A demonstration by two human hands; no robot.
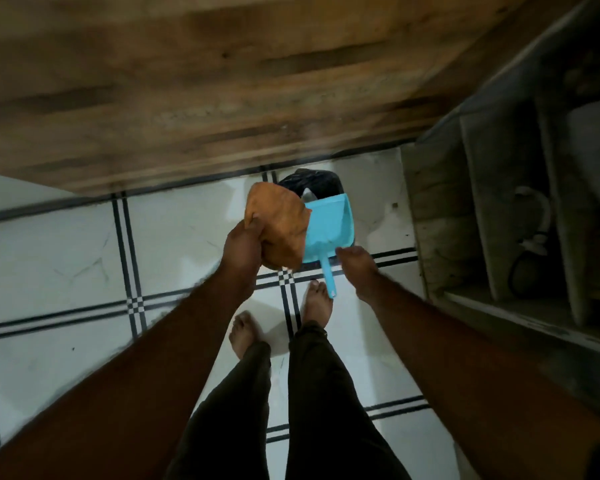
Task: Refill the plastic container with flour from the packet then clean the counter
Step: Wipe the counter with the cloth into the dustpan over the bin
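My left hand (pixel 242 245) is shut on an orange cloth (pixel 278 225), which hangs over the floor in front of the wooden counter (pixel 201 81). A light blue dustpan (pixel 329 227) sits tilted over a small bin lined with a black bag (pixel 310 181). Its handle points back toward my feet. My right hand (pixel 357 268) is just right of that handle with its fingers apart, and its fingertips reach the pan's rear edge without wrapping it. No flour packet or plastic container is in view.
White floor tiles (pixel 59 258) with black line borders lie below me. My bare feet (pixel 317 303) stand just behind the bin. A grey shelf unit (pixel 492 216) with upright dividers and a white object stands at the right.
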